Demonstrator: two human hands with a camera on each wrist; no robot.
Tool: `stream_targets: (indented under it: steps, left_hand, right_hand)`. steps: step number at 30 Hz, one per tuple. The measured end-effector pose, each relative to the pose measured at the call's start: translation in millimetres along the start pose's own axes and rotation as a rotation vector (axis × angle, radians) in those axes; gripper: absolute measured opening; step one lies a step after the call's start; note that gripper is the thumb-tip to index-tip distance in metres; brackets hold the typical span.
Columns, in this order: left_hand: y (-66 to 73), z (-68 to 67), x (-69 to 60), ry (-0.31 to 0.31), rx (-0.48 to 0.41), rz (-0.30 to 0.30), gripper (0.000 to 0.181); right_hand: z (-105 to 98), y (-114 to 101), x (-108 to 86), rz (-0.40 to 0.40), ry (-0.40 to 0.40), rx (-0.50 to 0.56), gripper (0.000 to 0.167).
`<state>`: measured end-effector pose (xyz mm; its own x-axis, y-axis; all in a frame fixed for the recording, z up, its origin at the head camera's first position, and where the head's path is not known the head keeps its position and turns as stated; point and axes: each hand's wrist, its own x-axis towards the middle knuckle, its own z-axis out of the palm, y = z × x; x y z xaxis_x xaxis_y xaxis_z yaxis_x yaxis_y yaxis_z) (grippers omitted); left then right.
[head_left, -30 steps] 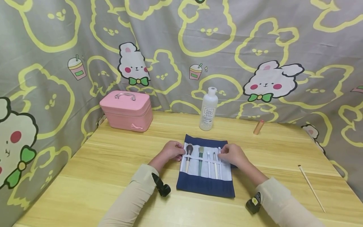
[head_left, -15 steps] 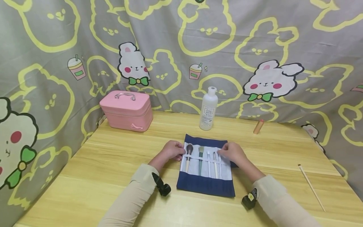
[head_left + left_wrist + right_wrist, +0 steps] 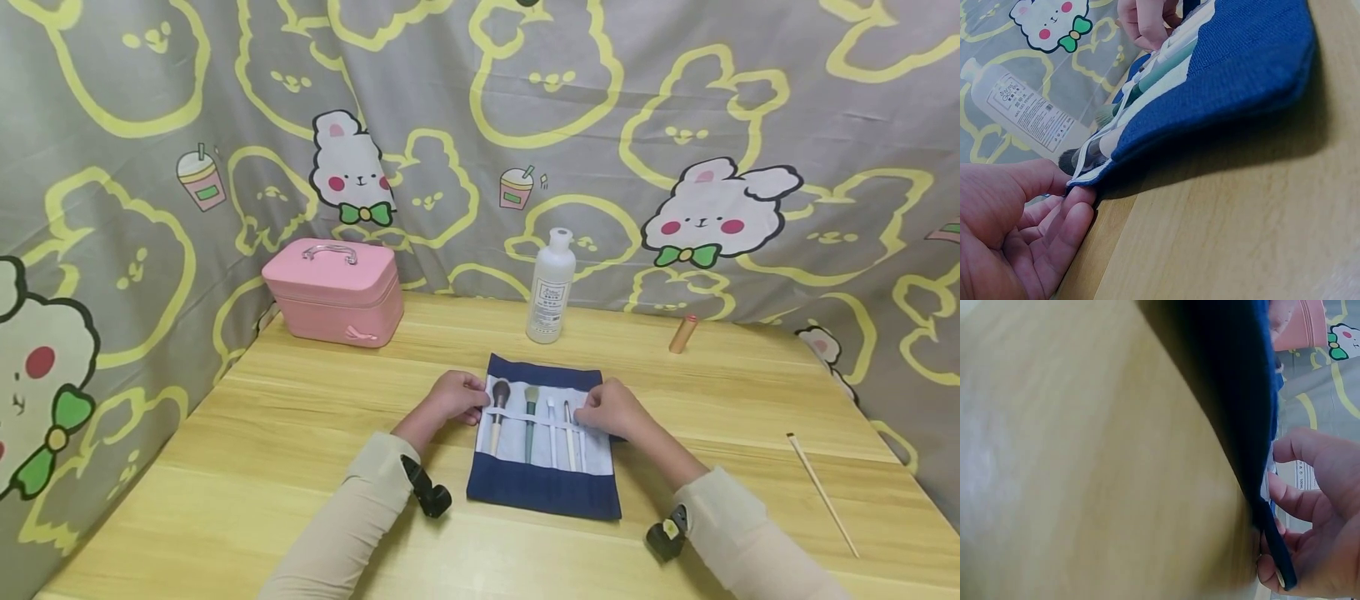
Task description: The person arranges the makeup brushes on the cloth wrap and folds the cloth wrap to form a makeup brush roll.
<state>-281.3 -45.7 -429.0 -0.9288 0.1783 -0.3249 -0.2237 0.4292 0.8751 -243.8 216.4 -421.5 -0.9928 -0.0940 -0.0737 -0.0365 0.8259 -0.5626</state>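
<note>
A navy brush roll (image 3: 543,490) lies unrolled on the table, its pale lining facing up. Under its elastic band sit a large dark-haired makeup brush (image 3: 500,392), a green-handled brush (image 3: 531,408) and several slimmer ones. My left hand (image 3: 455,396) pinches the roll's left edge between thumb and fingers, close by the large brush in the left wrist view. At the roll's right side, my right hand (image 3: 617,406) pinches the upper part of the rightmost slim makeup brush (image 3: 582,454); the fingers hide its top. A dark strap (image 3: 1279,553) hangs beside the right fingers in the right wrist view.
Behind the roll stands a white labelled bottle (image 3: 551,287). A pink case (image 3: 333,292) is at the back left, and a small orange-brown tube (image 3: 683,335) at the back right. One thin brush (image 3: 822,496) lies on the wooden table (image 3: 225,492) to the right.
My right hand has shifted slightly down along the rightmost brush, toward me, and its top is now covered by the fingers. The left hand and the roll stay in place.
</note>
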Motion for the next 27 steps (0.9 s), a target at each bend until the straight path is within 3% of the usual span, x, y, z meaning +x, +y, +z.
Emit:
stream_targets:
  steps: [9,15,19,27]
  left_hand:
    - [1.4,-0.4,-0.5,0.000,-0.002,0.001,0.026]
    - [0.1,0.3,0.0,0.000,0.006,0.005,0.026]
    - [0.6,0.0,-0.8,0.000,0.008,0.014,0.026]
    - [0.5,-0.6,-2.1,-0.004,0.006,0.015,0.026]
  right_hand:
    - [-10.0,5.2,-3.2,-0.040,0.005,0.016,0.025]
    - [-36.0,20.5,-16.2,-0.108,0.139,0.109,0.020]
    - [-57.3,39.1,-30.4,-0.120,0.230,0.105,0.025]
    - [-93.8,103.2,-70.0,-0.025,0.327,0.014,0.039]
